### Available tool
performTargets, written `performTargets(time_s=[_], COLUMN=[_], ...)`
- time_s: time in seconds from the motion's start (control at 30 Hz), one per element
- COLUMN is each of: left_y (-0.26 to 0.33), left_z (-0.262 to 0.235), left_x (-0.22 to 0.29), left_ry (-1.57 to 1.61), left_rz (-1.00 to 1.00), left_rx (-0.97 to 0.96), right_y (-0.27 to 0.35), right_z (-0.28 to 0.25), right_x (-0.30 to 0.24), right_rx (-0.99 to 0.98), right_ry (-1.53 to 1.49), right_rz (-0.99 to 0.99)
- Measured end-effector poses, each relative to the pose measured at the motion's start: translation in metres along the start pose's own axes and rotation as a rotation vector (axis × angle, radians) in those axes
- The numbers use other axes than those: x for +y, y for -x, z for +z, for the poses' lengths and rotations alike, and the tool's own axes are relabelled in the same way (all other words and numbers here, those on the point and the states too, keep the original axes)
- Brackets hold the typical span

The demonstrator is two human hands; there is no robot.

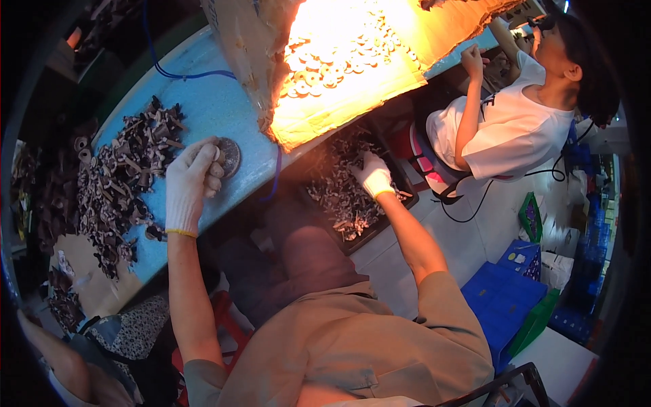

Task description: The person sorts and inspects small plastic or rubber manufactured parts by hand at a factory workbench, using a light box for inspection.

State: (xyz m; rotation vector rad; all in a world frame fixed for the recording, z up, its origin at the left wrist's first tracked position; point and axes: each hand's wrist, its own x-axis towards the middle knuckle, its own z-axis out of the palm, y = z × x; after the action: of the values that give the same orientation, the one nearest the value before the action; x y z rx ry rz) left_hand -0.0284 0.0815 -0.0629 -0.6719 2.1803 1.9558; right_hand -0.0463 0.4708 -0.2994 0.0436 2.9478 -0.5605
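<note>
My left hand (192,178), in a white knitted glove, is over the blue tabletop (224,85) with its fingers curled in. Whatever sits between those fingertips is too small to make out. Just beside them lies a round, dark grey disc (230,157), partly covered by the fingers. To the left spreads a heap of small dark brown, irregular pieces (129,173). My right hand (373,175), also gloved, reaches down into a dark tray (369,239) below table height. Similar small pieces (339,193) fill that tray, and the right fingertips are hard to see against them.
A torn cardboard box (244,47), brightly lit inside, holds many pale ring-shaped pieces (325,71). A blue cable (183,74) crosses the table. At the right sits a person in a white shirt (515,122). Blue bags (502,292) rest on the floor; another person's arm (57,356) shows lower left.
</note>
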Motion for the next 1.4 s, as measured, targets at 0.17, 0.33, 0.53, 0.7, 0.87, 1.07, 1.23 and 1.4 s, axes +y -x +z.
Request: performTargets(time_s=[0.17, 0.33, 0.53, 0.7, 0.87, 1.07, 1.23, 1.4], left_y=[0.006, 0.05, 0.107, 0.097, 0.096, 0.074, 0.045, 0.001], left_z=[-0.004, -0.006, 0.052, 0.043, 0.02, 0.011, -0.005, 0.003], left_x=[0.002, -0.004, -0.059, -0.08, -0.044, -0.041, -0.035, -0.046], left_ry=[0.045, -0.009, 0.406, 0.717, 0.639, 0.32, -0.139, -0.242], left_rz=[0.045, 0.11, -0.209, -0.181, -0.025, 0.333, 0.379, 0.391], left_rx=[0.004, 0.185, -0.363, -0.356, -0.224, -0.101, 0.205, 0.105], right_y=[0.02, 0.051, 0.082, 0.09, 0.08, 0.052, 0.019, 0.015], right_z=[-0.012, -0.024, -0.12, -0.163, -0.163, -0.176, -0.164, -0.15], right_x=[0.008, 0.005, -0.141, -0.215, -0.235, -0.306, -0.323, -0.336], right_rx=[0.042, 0.356, 0.205, -0.059, -0.153, -0.46, -0.048, -0.051], right_ry=[0.003, -0.395, -0.552, -0.383, -0.859, -0.28, -0.29, -0.005], right_rz=[-0.027, -0.101, -0.989, -1.206, -0.57, -0.371, -0.447, -0.481])
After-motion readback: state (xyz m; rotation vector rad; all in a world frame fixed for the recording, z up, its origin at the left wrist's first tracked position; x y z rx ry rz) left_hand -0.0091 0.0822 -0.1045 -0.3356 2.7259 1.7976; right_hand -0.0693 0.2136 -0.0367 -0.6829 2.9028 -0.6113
